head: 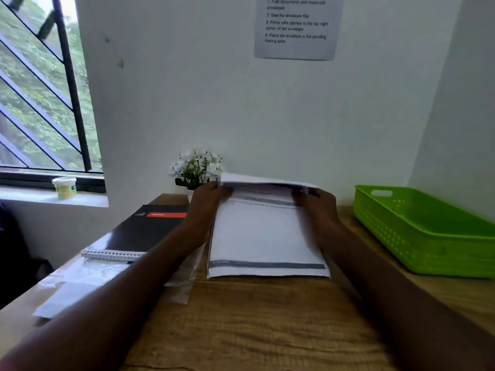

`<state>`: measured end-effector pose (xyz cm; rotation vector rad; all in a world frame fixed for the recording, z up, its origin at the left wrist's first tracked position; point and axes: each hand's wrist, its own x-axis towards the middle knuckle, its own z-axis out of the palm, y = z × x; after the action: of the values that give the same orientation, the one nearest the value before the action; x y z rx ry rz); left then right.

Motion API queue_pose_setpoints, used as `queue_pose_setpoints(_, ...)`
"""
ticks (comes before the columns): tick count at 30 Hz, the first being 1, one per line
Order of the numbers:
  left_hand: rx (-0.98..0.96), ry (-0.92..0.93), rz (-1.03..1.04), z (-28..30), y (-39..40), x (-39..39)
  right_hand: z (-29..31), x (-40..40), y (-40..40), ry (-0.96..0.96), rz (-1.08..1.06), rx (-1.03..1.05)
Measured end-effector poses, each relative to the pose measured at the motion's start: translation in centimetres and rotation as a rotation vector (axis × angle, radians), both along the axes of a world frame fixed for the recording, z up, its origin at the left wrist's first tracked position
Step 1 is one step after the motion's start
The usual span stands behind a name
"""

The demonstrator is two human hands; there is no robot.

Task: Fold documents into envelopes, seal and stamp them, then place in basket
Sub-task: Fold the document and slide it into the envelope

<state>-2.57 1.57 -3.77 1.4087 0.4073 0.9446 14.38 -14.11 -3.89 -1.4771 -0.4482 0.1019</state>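
A white document (265, 236) with grey bands lies flat on the wooden table (254, 322) in front of me. Its far edge is lifted and curls toward me. My left hand (206, 207) pinches the far left corner of the sheet. My right hand (317, 207) pinches the far right corner. A green plastic basket (426, 234) stands at the right side of the table. Pale envelopes (80, 285) lie on the table to the left, partly under my left forearm.
A black spiral notebook with a red label (144, 231) lies at the left back of the table. A small pot of white flowers (197, 168) stands against the wall. An instruction sheet (296, 25) hangs on the wall. A small tub (64, 187) sits on the window sill.
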Motion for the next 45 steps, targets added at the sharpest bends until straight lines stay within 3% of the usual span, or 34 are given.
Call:
queue_pose_setpoints(8, 0.156, -0.03, 0.066, -0.3, 1.7, 0.4, -0.1, -0.4, 0.4, -0.193, 0.026, 0.015)
queue_pose_setpoints(11, 0.205, -0.086, 0.143, -0.3, 2.1, 0.0, -0.2, -0.4, 1.0, -0.169, 0.048, 0.081)
queue_pose_setpoints(15, 0.075, -0.102, 0.121, -0.2, 3.1, -0.1, -0.4, -0.7, 1.6, -0.127, 0.086, 0.14)
queue_pose_setpoints(20, 0.122, -0.12, 0.125, 0.5, 2.8, -0.1, 0.7, -1.3, 1.4, -0.007, 0.089, 0.159)
queue_pose_setpoints(23, -0.03, -0.148, 0.088, 1.1, 2.4, -0.6, 1.5, -1.9, 0.7, 0.146, 0.151, 0.255)
queue_pose_setpoints(26, -0.189, -0.155, -0.018, 1.3, 1.7, -1.2, 1.4, -1.9, 0.7, 0.181, 0.15, 0.28)
queue_pose_setpoints(32, -0.234, -0.208, -0.066, 0.5, 2.4, -0.9, 0.4, -0.9, 0.7, -0.104, 0.019, 0.097)
queue_pose_setpoints(38, -0.105, -0.064, -0.034, 0.3, 1.8, -0.6, 0.5, -0.7, 0.7, -0.107, -0.022, 0.086)
queue_pose_setpoints(45, -0.078, -0.056, 0.008, -0.8, 2.4, -0.1, 0.9, -0.2, 0.5, -0.116, 0.046, 0.086)
